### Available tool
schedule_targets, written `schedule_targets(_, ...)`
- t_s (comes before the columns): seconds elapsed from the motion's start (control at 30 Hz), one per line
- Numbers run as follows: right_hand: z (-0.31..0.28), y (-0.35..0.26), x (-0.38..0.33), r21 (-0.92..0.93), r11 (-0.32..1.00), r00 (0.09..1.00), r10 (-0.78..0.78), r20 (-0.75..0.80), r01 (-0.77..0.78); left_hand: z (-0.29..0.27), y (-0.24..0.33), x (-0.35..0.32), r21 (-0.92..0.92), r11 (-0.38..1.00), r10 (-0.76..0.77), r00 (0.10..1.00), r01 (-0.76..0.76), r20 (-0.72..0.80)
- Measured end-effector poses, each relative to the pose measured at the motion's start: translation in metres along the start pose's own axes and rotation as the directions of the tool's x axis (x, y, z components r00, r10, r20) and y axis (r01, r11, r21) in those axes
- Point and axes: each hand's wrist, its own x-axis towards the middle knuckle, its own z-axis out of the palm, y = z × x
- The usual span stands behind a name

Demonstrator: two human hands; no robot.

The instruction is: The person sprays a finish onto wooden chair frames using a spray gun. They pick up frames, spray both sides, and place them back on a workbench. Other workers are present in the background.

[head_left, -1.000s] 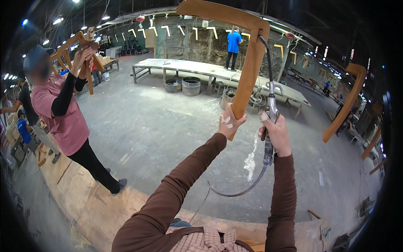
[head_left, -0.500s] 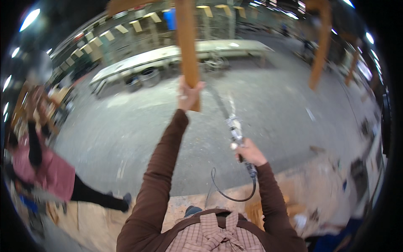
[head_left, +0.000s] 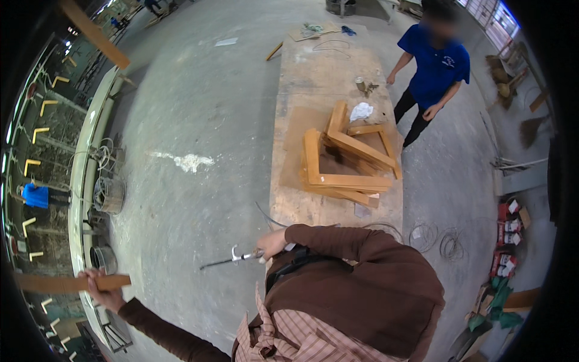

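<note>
Stretched out to the far left, my left hand is closed around the end of a brown wooden bar, which runs on toward the picture's left edge. My right hand is drawn in close in front of my body. It grips an air blow gun with a silver hooked body and a thin dark nozzle. That nozzle points left over the grey floor, apart from the wooden bar. My right forearm and sleeve cover much of the gun's rear.
To my right stands a plywood-topped table bearing stacked L-shaped wooden pieces and a crumpled white cloth. A person in a blue shirt stands beyond it. Another wooden bar hangs far left, near a long pale bench. Wire coils lie right.
My view has swung right, bringing the table and the blue-shirted person in. My right hand has come in toward my body with the blow gun; the left still holds the wooden bar.
</note>
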Motion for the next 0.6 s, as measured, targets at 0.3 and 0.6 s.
schedule_targets(0.3, -0.001, 0.021, 0.0, 0.013, 0.991, 0.991, 0.132, -0.016, -0.132, 0.016, 0.027, -0.064, -0.407, 0.913, 0.093, 0.955, 0.031, 0.281)
schedule_targets(0.6, 0.005, 0.026, 0.004, -0.04, 0.995, 0.995, 0.095, 0.028, -0.094, 0.012, 0.034, -0.078, -0.566, 0.822, 0.185, 0.904, 0.073, 0.385)
